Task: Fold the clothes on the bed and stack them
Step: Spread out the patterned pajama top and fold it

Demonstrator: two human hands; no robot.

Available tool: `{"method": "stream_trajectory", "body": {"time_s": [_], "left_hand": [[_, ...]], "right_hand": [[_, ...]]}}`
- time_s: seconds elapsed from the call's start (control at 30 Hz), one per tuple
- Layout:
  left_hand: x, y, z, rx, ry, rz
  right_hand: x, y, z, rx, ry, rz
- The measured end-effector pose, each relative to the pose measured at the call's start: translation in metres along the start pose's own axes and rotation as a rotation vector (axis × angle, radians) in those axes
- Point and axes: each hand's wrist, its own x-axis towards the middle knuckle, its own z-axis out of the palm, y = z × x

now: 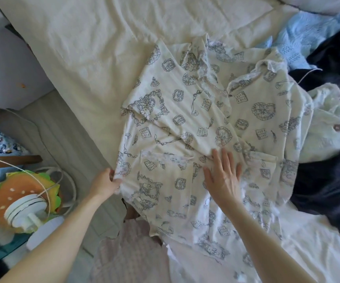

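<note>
Cream printed top (187, 127) under flat right hand (223, 176), left hand (108, 183) pinching.

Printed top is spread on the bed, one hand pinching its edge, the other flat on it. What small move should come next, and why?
Probably fold the left side inward. The left hand pinches the printed top at its left edge, while the right hand lies flat on the middle, anchoring it. The fabric is spread open but wrinkled, and no fold has been made yet.

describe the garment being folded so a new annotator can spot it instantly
On the cream bed, look mid-frame for the printed pyjama top, under the right hand with the left hand pinching its edge. Only it has blue-grey drawings of books and frames; the pile beside it is plain.
</note>
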Motion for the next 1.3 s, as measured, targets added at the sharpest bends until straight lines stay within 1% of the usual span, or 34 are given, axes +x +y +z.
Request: {"method": "stream_trajectory", "body": {"time_s": [0.07,0.1,0.17,0.2,0.27,0.3,0.37,0.43,0.5,0.57,0.6,0.63,0.7,0.77,0.83,0.9,1.0,1.07,1.1,1.13,1.17,1.2,1.27,1.3], "left_hand": [[-0.016,0.004,0.006,0.061,0.135,0.006],[-0.025,0.009,0.01,0.076,0.214,0.07],[-0.042,0.026,0.021,0.129,0.347,0.293],[-0.05,0.038,0.028,0.169,0.384,0.417],[-0.065,0.066,0.045,0.261,0.393,0.618],[-0.071,0.08,0.055,0.319,0.361,0.686],[-0.08,0.106,0.079,0.429,0.25,0.786],[-0.084,0.126,0.103,0.529,0.133,0.86],[-0.084,0.137,0.123,0.649,0.03,0.872],[-0.081,0.143,0.135,0.772,-0.051,0.833],[-0.078,0.145,0.137,0.827,-0.083,0.803],[-0.075,0.146,0.139,0.871,-0.115,0.772],[-0.07,0.149,0.136,0.916,-0.175,0.727],[-0.071,0.156,0.132,0.907,-0.232,0.696],[-0.079,0.168,0.127,0.795,-0.276,0.65],[-0.094,0.184,0.123,0.591,-0.295,0.605],[-0.118,0.215,0.117,0.249,-0.35,0.567],[-0.137,0.24,0.112,-0.027,-0.428,0.575],[-0.146,0.252,0.109,-0.183,-0.485,0.58],[-0.154,0.263,0.106,-0.319,-0.538,0.594],[-0.161,0.272,0.102,-0.422,-0.575,0.609],[-0.165,0.28,0.099,-0.502,-0.601,0.611],[-0.165,0.291,0.093,-0.628,-0.63,0.539],[-0.162,0.294,0.089,-0.657,-0.636,0.479]], "right_hand": [[-0.012,0.006,-0.006,0.093,0.042,-0.014],[-0.02,0.01,-0.009,0.153,0.11,-0.015],[-0.037,0.021,-0.017,0.224,0.301,0.03],[-0.046,0.03,-0.022,0.237,0.381,0.087],[-0.063,0.054,-0.028,0.291,0.46,0.256],[-0.069,0.068,-0.03,0.332,0.466,0.352],[-0.079,0.098,-0.032,0.395,0.435,0.538],[-0.085,0.126,-0.03,0.417,0.326,0.686],[-0.09,0.149,-0.024,0.447,0.119,0.749],[-0.092,0.166,-0.017,0.476,-0.109,0.767],[-0.092,0.171,-0.014,0.485,-0.173,0.758],[-0.092,0.176,-0.011,0.487,-0.195,0.738],[-0.093,0.183,-0.013,0.501,-0.178,0.707],[-0.096,0.188,-0.024,0.577,-0.083,0.715],[-0.102,0.188,-0.042,0.682,0.053,0.735],[-0.107,0.181,-0.07,0.75,0.177,0.686],[-0.098,0.16,-0.122,0.833,0.363,0.581],[-0.087,0.145,-0.159,0.9,0.464,0.522],[-0.081,0.137,-0.175,0.928,0.484,0.474],[-0.074,0.128,-0.187,0.959,0.461,0.412],[-0.069,0.117,-0.195,1.016,0.39,0.353],[-0.064,0.107,-0.199,1.106,0.285,0.313],[-0.059,0.088,-0.2,1.355,0.058,0.277],[-0.058,0.082,-0.197,1.447,-0.006,0.282]]}}
